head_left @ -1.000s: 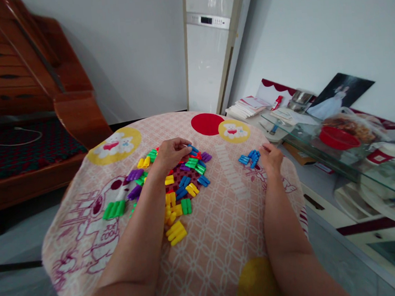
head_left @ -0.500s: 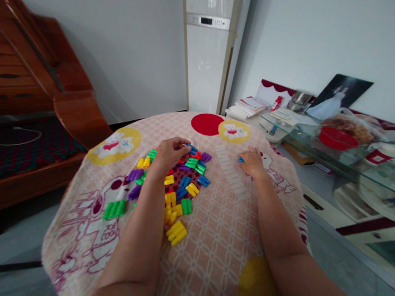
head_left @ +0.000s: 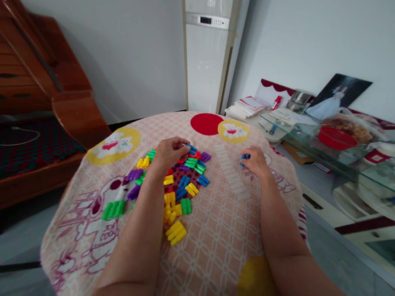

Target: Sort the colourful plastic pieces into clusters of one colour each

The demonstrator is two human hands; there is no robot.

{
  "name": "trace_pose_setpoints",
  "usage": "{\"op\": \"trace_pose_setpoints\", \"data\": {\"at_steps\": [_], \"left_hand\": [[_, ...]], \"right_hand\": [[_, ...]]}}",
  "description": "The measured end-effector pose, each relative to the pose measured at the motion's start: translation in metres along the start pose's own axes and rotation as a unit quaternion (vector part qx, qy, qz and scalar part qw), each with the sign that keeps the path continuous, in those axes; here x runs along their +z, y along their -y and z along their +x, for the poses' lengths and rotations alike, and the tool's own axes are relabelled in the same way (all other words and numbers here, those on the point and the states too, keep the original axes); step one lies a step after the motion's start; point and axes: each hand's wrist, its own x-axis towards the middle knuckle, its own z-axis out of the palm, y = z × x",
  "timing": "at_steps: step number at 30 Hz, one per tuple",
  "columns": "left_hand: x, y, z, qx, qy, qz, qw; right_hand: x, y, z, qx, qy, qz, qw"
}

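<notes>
My left hand [head_left: 170,152] is over the far side of a pile of coloured plastic building blocks. Its thumb and fingers are bent together at one end of a blue block [head_left: 192,149], which lies among red, green and purple ones. My right hand [head_left: 255,160] is over the right part of the cloth, its fingers closed on a small blue block [head_left: 244,157] that they partly hide. Nearer to me lie yellow blocks [head_left: 176,233] and a green block [head_left: 186,206]. Left of my forearm is a joined green piece [head_left: 113,210].
A patterned cloth [head_left: 219,238] covers the round table. On the right, a glass-topped cabinet [head_left: 307,140] bears papers, a red bowl [head_left: 337,137] and bags. A wooden bench [head_left: 77,112] stands at the left, and a tall white appliance [head_left: 207,59] behind the table.
My right hand has turned and drawn its fingers in round the blue block, raising it slightly and showing more of it. My left hand has stayed in place at the pile.
</notes>
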Motion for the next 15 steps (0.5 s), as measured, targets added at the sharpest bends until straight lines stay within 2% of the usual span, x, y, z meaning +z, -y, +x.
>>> {"op": "trace_pose_setpoints", "data": {"at_steps": [7,15], "left_hand": [[0.000,-0.002,-0.001,-0.002,-0.002,-0.004,1.000],[-0.001,-0.001,-0.001,0.003,-0.005,-0.005,1.000]], "right_hand": [[-0.010,-0.020,-0.003,0.007,-0.022,0.039,0.999],[-0.011,-0.032,-0.005,0.021,-0.025,0.073,0.997]]}}
